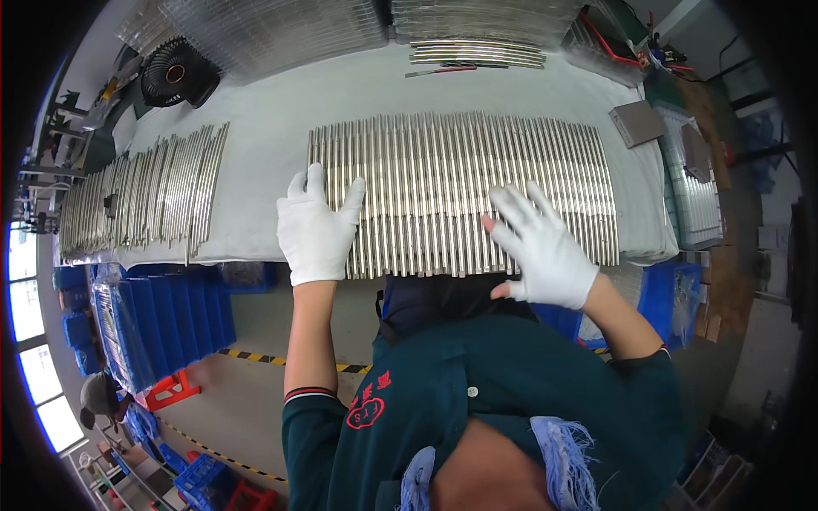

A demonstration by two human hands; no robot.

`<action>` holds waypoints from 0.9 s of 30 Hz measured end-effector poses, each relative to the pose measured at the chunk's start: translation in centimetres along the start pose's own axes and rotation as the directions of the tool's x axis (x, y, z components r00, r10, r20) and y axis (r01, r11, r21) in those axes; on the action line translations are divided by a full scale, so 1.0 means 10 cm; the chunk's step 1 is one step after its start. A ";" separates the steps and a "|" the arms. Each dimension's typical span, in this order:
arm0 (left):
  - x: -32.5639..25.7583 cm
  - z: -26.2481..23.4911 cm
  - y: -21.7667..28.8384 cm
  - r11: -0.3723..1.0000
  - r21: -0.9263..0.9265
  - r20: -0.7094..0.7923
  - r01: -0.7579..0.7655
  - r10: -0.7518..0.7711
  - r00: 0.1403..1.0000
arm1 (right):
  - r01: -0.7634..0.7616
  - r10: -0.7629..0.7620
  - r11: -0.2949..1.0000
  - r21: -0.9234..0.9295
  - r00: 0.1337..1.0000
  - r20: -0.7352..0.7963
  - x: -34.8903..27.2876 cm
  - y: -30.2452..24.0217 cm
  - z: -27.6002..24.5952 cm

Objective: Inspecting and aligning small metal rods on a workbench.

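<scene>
A wide row of shiny metal rods (426,183) lies side by side on the white-covered table, their near ends reaching the table's front edge. At the left end of this row rests my left hand (317,230) in a white glove, fingers spread, the thumb over the outermost rods. My right hand (545,251), also gloved, lies across the right part of the row with its fingers stretched out. Two fingertips of the right glove look bare. Neither hand grips a rod.
A second, less even batch of rods (149,200) lies at the table's left. A black fan (177,72), clear plastic trays (290,34) and a few loose rods (477,54) are at the back. A grey block (636,124) sits at the right. Blue crates (170,328) stand below the table.
</scene>
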State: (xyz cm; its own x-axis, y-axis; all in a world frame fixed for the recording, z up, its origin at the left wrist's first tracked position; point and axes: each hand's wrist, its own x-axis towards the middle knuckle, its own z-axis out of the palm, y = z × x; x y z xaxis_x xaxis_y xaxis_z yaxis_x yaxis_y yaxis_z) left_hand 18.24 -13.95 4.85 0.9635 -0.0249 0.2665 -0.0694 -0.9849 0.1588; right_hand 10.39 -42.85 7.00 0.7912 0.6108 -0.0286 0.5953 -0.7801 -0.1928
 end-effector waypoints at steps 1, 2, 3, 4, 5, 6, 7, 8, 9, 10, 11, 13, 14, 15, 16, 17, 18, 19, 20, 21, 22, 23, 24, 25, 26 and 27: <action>-0.03 -0.02 -0.03 1.000 -0.004 -0.004 -0.002 0.002 1.000 | 0.011 -0.012 1.000 0.019 0.999 0.051 0.15 -0.18 -0.03; -0.04 -0.01 -0.04 0.999 -0.011 -0.018 -0.034 0.034 0.999 | 0.018 -0.018 0.999 0.050 1.000 0.006 0.25 -0.31 0.00; -0.06 -0.03 -0.04 0.998 -0.015 -0.033 -0.067 0.067 0.997 | 0.026 -0.023 0.996 0.080 0.999 -0.040 0.33 -0.39 0.05; -0.08 -0.03 -0.04 0.997 -0.050 -0.014 -0.055 0.054 0.998 | 0.005 -0.002 0.997 0.074 0.999 -0.043 0.38 -0.41 0.11; -0.11 -0.01 -0.08 0.995 -0.063 -0.014 -0.075 0.074 0.997 | 0.024 -0.018 0.997 0.078 0.997 -0.079 0.41 -0.41 0.16; -0.13 -0.01 -0.17 0.991 -0.100 -0.036 -0.090 0.086 0.996 | 0.054 -0.044 0.995 0.082 0.992 -0.117 0.46 -0.41 0.18; -0.14 -0.01 -0.23 0.984 -0.140 -0.057 -0.106 0.099 0.993 | 0.039 -0.031 0.996 0.074 0.993 -0.118 0.47 -0.40 0.21; -0.14 -0.03 -0.26 0.909 -0.411 0.046 0.066 -0.051 0.998 | 0.053 -0.040 0.993 0.101 0.991 -0.128 0.46 -0.39 0.22; -0.14 -0.07 -0.30 0.740 -0.623 0.190 0.255 -0.172 0.966 | 0.076 -0.059 0.989 0.128 0.989 -0.135 0.46 -0.39 0.23; -0.12 -0.02 -0.46 0.652 -0.708 0.215 0.271 -0.166 0.962 | 0.075 -0.054 0.988 0.136 0.987 -0.153 0.45 -0.40 0.22; -0.10 0.02 -0.56 0.474 -0.791 0.301 0.387 -0.250 0.920 | 0.055 -0.036 0.990 0.128 0.989 -0.145 0.45 -0.40 0.20; -0.03 0.07 -0.69 0.358 -0.844 0.298 0.399 -0.305 0.905 | 0.103 -0.079 0.981 0.166 0.986 -0.147 0.46 -0.39 0.19; 0.00 0.10 -0.73 0.406 -0.832 0.272 0.377 -0.294 0.916 | 0.112 -0.094 0.988 0.110 0.983 -0.155 0.44 -0.37 0.20; 0.04 0.14 -0.75 0.454 -0.819 0.242 0.352 -0.282 0.928 | 0.092 -0.076 0.991 0.101 0.985 -0.153 0.41 -0.30 0.16; 0.06 0.14 -0.75 0.521 -0.793 0.213 0.316 -0.250 0.945 | 0.087 -0.043 0.983 0.164 0.965 -0.257 0.38 -0.20 0.08; 0.07 0.16 -0.71 0.515 -0.799 0.218 0.312 -0.235 0.947 | 0.091 -0.005 0.970 0.224 0.934 -0.357 0.34 -0.08 -0.02; 0.07 0.17 -0.70 0.485 -0.805 0.239 0.342 -0.263 0.935 | -0.033 0.064 0.996 0.085 0.917 -0.394 0.28 0.13 -0.15; 0.05 0.16 -0.72 0.459 -0.805 0.254 0.376 -0.305 0.918 | -0.145 0.111 0.988 -0.045 0.891 -0.441 0.22 0.39 -0.32; 0.00 0.17 -0.76 0.512 -0.794 0.188 0.328 -0.306 0.933 | -0.350 0.266 0.930 -0.110 0.850 -0.454 0.13 0.64 -0.51; -0.01 0.12 -0.74 0.516 -0.790 0.181 0.331 -0.320 0.930 | -0.462 0.282 0.863 -0.203 0.776 -0.564 -0.02 1.03 -0.60; -0.02 0.06 -0.66 0.452 -0.804 0.233 0.386 -0.358 0.904 | -0.602 0.300 0.733 -0.316 0.704 -0.644 -0.19 1.45 -0.65; 0.02 0.03 -0.60 0.375 -0.819 0.293 0.435 -0.378 0.878 | -0.739 0.416 0.568 -0.362 0.638 -0.648 -0.54 1.84 -0.75; 0.03 0.06 -0.61 0.392 -0.821 0.269 0.416 -0.377 0.886 | -0.838 0.525 0.382 -0.389 0.543 -0.655 -0.87 2.18 -0.78; 0.05 0.06 -0.61 0.389 -0.818 0.286 0.424 -0.365 0.886 | -0.912 0.729 0.189 -0.365 0.379 -0.569 -1.13 2.36 -0.84; 0.08 0.06 -0.59 0.376 -0.824 0.294 0.424 -0.356 0.887 | -0.932 0.851 0.023 -0.362 0.208 -0.481 -1.38 2.47 -0.92; 0.08 0.06 -0.58 0.369 -0.826 0.296 0.426 -0.358 0.885 | -0.951 0.910 -0.019 -0.309 0.112 -0.400 -1.52 2.56 -0.91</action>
State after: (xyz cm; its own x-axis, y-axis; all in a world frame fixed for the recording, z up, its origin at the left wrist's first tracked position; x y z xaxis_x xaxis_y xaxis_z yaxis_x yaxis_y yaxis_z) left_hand 19.57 -8.40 3.56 0.9546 0.2798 -0.1027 0.1712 -0.2328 0.9573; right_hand 14.91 -73.33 11.46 0.6857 -0.6956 0.2143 -0.7207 -0.6078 0.3335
